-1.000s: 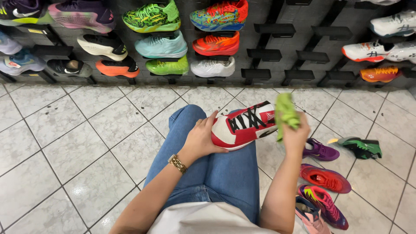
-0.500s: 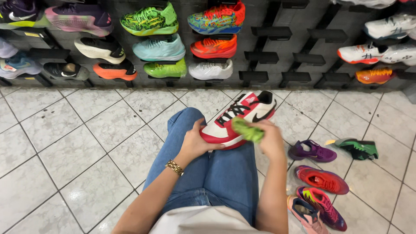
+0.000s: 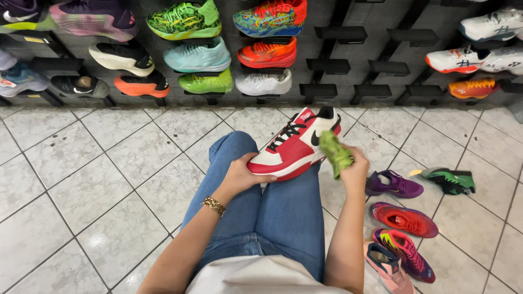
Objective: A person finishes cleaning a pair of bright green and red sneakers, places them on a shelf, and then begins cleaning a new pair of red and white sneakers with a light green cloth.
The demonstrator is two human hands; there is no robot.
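Left hand (image 3: 239, 175) is closed under the toe of a red-and-white sneaker (image 3: 294, 146), held over the knees; its sole is hidden. Right hand (image 3: 354, 170) is clenched on a crumpled green cloth (image 3: 335, 153), pressed against the sneaker's side; fingertips hidden.

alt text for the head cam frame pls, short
A seated person's left hand holds a red-and-white sneaker over their jeans-clad knees while the right hand presses a green cloth to its side. More sneakers lie on the tiled floor at right, and others fill a dark wall rack ahead.
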